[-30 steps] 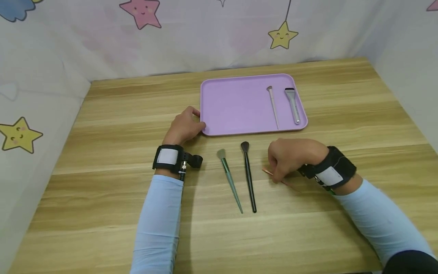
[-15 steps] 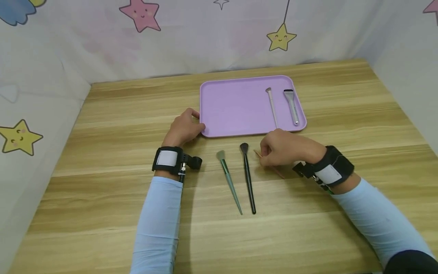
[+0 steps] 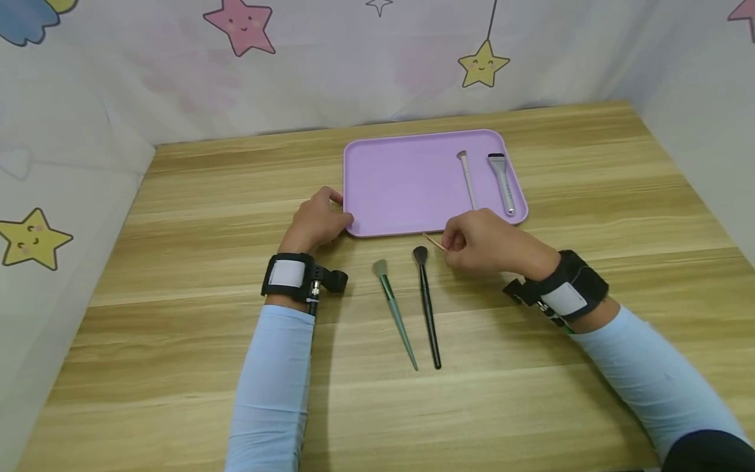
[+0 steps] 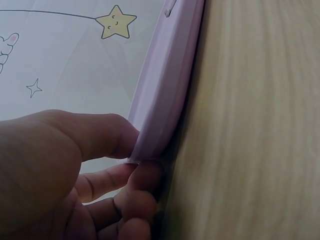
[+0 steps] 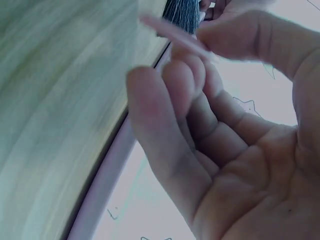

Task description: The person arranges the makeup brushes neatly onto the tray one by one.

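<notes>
At the front left corner of the purple tray (image 3: 401,190), my left hand (image 3: 316,219) pinches the rim. The left wrist view shows its thumb (image 4: 107,135) over the tray edge and the fingertips beneath. My right hand (image 3: 486,242) pinches a thin makeup brush (image 3: 435,242) between thumb and fingers, close to the tray's front edge. Only a slim tan end of that brush shows in the head view; in the right wrist view its pinkish handle (image 5: 172,32) is blurred. A black-bristled brush (image 3: 427,308) and a green brush (image 3: 395,314) lie on the table between the hands.
On the tray's right side lie a slim pale angled brush (image 3: 466,177) and a grey flat-topped brush (image 3: 503,183). The wooden table (image 3: 194,216) meets a star-printed cloth backdrop (image 3: 354,72) at the back.
My right hand has carried the thin brush away from me and slightly left, from the table right of the black brush to the tray's front edge. My left hand stays at the tray corner.
</notes>
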The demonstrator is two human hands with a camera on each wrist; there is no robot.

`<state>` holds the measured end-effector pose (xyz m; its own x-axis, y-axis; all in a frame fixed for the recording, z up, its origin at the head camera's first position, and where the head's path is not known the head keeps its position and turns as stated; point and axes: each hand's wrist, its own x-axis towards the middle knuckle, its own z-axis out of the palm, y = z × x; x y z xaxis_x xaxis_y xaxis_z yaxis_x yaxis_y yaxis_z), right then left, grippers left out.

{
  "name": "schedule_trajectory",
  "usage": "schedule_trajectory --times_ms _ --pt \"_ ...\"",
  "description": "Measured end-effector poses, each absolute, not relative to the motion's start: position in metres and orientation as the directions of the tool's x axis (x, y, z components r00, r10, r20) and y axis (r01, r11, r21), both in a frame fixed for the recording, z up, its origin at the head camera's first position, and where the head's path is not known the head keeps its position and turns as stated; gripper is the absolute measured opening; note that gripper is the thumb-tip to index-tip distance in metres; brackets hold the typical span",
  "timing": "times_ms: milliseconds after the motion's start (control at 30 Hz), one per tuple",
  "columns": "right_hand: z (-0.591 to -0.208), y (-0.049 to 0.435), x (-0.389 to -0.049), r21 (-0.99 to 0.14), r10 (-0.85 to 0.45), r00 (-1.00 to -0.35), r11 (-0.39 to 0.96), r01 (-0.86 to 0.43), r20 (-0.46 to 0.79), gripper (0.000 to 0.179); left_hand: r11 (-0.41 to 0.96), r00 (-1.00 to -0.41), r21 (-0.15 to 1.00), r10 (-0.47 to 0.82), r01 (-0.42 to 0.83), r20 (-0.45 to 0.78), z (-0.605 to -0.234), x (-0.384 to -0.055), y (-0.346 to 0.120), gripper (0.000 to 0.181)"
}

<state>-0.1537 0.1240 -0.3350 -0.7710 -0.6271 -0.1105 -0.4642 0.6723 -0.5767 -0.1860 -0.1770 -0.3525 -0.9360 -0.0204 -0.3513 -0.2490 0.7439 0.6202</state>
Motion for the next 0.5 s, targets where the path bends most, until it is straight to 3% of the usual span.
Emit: schedule_trajectory --times_ms 500 --pt "-0.3351 0.1230 -0.1564 -0.583 -0.576 -0.817 0.665 -0.467 -0.003 0.016 0.737 -0.934 0.624 -0.026 -0.259 -0.357 -0.3513 -0.1848 -0.1755 0.047"
